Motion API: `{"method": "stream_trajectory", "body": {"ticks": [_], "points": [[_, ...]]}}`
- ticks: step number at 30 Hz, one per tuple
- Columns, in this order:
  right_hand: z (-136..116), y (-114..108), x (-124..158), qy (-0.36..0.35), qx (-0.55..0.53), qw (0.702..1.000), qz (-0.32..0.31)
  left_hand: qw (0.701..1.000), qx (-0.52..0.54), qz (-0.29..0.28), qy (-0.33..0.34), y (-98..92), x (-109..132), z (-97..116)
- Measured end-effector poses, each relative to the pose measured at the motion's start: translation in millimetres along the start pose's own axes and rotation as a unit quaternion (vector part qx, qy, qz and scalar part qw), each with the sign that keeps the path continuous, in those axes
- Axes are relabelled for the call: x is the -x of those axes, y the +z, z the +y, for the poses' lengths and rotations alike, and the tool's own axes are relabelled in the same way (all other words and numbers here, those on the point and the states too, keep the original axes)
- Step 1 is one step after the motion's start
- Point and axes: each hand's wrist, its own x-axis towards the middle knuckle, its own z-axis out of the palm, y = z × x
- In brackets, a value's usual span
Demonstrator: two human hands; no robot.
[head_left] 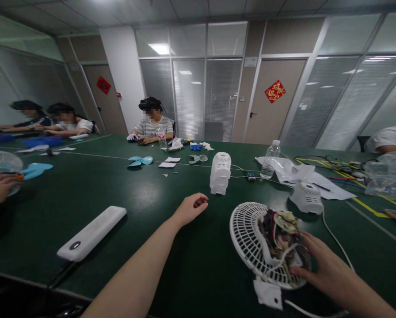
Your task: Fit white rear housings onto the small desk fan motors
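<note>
Fan grille [246, 234], white, is located between four and five o'clock from the centre of view, bearing an exposed bundle of wires and parts [280, 234]. It is gripped at its right side by the right hand [322, 256], fingers and thumb closed about the edge. Nothing is held by the left hand [191, 208], at six o'clock, its fingers loosely curled. For sound handling, it is judged that the rim should be grasped, that strain on the bundle should be avoided, and that the far rim could be steadied by the left hand. The desk [198, 256] is dark green and faintly glossy. Upon it are noted a tall white housing [220, 173] towards one o'clock, a water bottle [270, 161] at three, a white elongated device [93, 234] at eight and a blue fan blade [140, 160] at nine. The room is enclosed by glass partitions [188, 95]; doors are observed at two [280, 119] and ten o'clock.
</note>
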Motion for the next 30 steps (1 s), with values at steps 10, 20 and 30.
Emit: {"method": "stream_trajectory", "body": {"ticks": [10, 20, 30], "points": [[-103.8, 26.6, -55.3, -0.044, -0.041, 0.996, -0.069, 0.985, 0.113, -0.118, 0.061, 0.7, 6.5, 8.1], [-97.0, 7.3, -113.4, -0.049, -0.187, 0.978, -0.075, 0.996, 0.013, -0.046, 0.071, -0.1, -4.7, -7.4], [-105.6, 78.2, -261.2, -0.039, -0.345, 0.936, 0.059, 0.996, 0.005, -0.039, 0.074, 1.9, -5.6, -8.4]]}}
